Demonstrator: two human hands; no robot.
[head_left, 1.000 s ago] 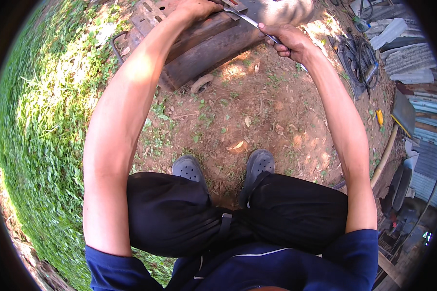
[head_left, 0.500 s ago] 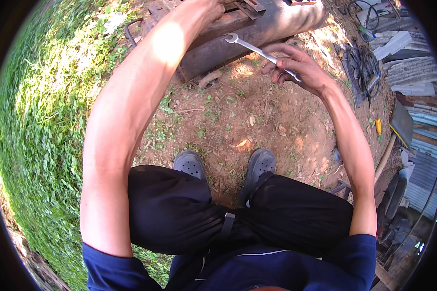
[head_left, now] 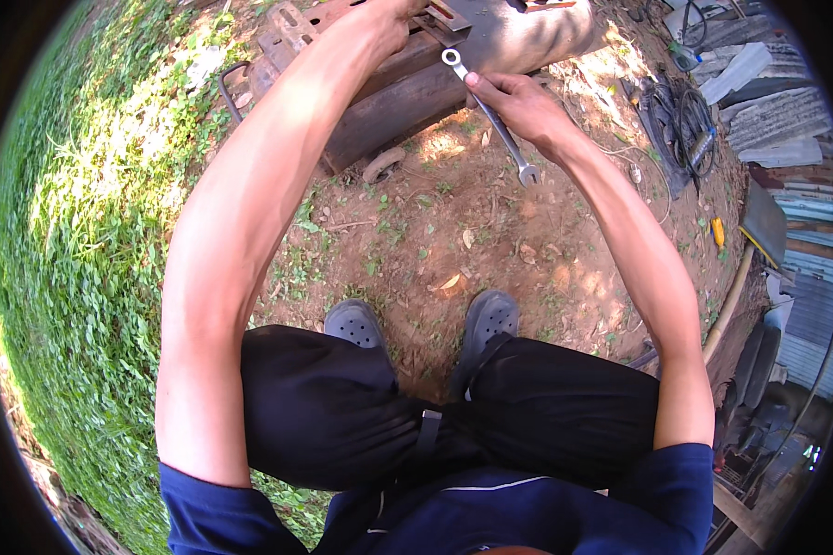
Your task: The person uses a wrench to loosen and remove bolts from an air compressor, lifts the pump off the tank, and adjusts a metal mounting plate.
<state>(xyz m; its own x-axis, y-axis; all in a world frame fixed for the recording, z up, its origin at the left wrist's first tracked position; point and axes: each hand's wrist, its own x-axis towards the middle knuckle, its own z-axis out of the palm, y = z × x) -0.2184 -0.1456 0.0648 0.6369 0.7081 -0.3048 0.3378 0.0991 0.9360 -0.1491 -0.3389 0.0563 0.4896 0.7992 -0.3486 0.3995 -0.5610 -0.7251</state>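
My right hand (head_left: 528,106) grips a steel combination wrench (head_left: 503,134) at its shaft, thumb on top. The ring end points up and left, close to the metal frame (head_left: 458,28), while the open-jaw end hangs over the dirt. At the top edge, my left hand (head_left: 393,20) is by the same frame. Its fingers are mostly cut off by the picture's edge, so what they hold does not show. Below the frame lies a thick, rusty metal cylinder (head_left: 393,116).
Bare dirt (head_left: 426,240) with leaves lies between my shoes and the metal piece. Grass (head_left: 93,277) covers the left. At right are coiled black cables (head_left: 690,139), a yellow object (head_left: 718,232), a long-handled shovel (head_left: 764,222) and corrugated sheets (head_left: 810,314).
The wrench has been turned end for end in my right hand: the ring end now points up instead of the open jaw. My right hand has moved slightly up and left.
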